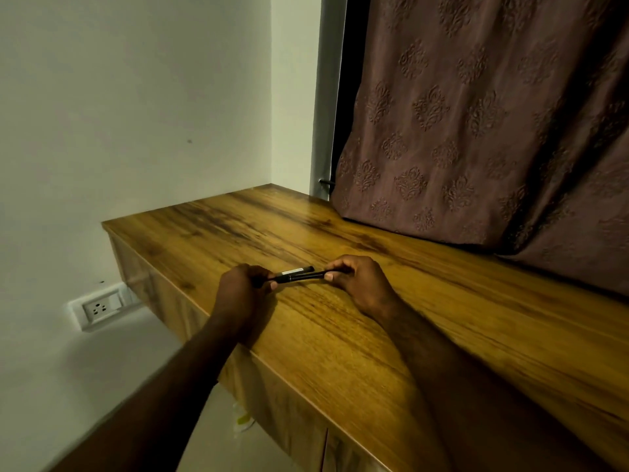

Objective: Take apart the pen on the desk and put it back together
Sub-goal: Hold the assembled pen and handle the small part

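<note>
Forearms (190, 373), left hand (238, 291) and right hand (359, 284) are bare.

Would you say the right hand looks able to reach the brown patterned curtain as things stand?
Probably yes: only wooden desk lies between the right hand and curtain, though it grips the slim black pen.

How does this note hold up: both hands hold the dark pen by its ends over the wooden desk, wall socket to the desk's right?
Wrong on one point: the head view shows the wall socket left of the desk. Otherwise right: left hand and right hand hold the dark pen by its ends over the desk.
</note>
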